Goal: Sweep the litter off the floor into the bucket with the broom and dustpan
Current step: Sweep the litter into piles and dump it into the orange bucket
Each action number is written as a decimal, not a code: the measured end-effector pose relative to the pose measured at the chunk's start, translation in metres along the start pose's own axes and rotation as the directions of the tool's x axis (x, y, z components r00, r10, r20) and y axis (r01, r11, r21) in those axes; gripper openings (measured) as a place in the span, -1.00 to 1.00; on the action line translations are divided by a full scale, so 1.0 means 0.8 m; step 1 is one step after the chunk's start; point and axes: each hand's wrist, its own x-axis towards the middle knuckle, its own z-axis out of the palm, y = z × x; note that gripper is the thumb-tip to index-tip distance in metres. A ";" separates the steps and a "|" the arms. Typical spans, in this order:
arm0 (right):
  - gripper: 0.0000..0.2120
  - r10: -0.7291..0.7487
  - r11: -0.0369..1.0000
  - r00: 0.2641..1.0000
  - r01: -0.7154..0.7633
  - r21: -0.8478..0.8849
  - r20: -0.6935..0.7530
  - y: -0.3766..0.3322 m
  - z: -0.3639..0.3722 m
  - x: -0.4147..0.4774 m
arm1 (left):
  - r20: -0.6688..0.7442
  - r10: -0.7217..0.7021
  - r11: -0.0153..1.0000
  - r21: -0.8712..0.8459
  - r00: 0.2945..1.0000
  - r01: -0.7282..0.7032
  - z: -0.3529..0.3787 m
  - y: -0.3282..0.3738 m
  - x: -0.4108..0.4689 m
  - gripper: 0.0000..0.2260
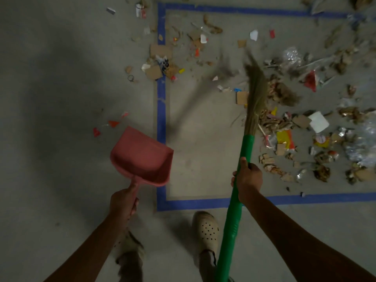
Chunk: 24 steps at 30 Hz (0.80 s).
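Honestly, your right hand (247,177) wraps the broom (243,159) mid-handle, left hand (123,202) curls round the dustpan (142,157) handle; litter (284,127) looks light, flyaway, so sweep gently.

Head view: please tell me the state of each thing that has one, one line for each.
dustpan: empty, held by its handle.
broom: held, bristles blurred among the litter.
litter: scattered on the floor, none in the dustpan.
left hand: grips the dustpan handle.
right hand: grips the broom handle.
bucket: not in view.
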 end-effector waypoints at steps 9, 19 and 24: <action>-0.73 -0.148 0.970 0.953 0.192 -0.147 0.266 0.026 0.134 -0.150 | -0.009 0.031 0.999 0.035 0.999 -0.030 -0.151 -0.014 0.041 -0.36; -0.64 -0.037 0.547 0.670 0.634 -0.546 0.741 0.063 0.336 -0.279 | -0.067 -0.112 0.990 -0.099 0.991 0.105 -0.325 -0.078 0.107 -0.54; -0.62 0.136 0.698 0.833 0.303 -0.649 0.536 0.067 0.370 -0.242 | -0.064 -0.118 0.986 -0.127 0.991 0.109 -0.355 -0.075 0.137 -0.58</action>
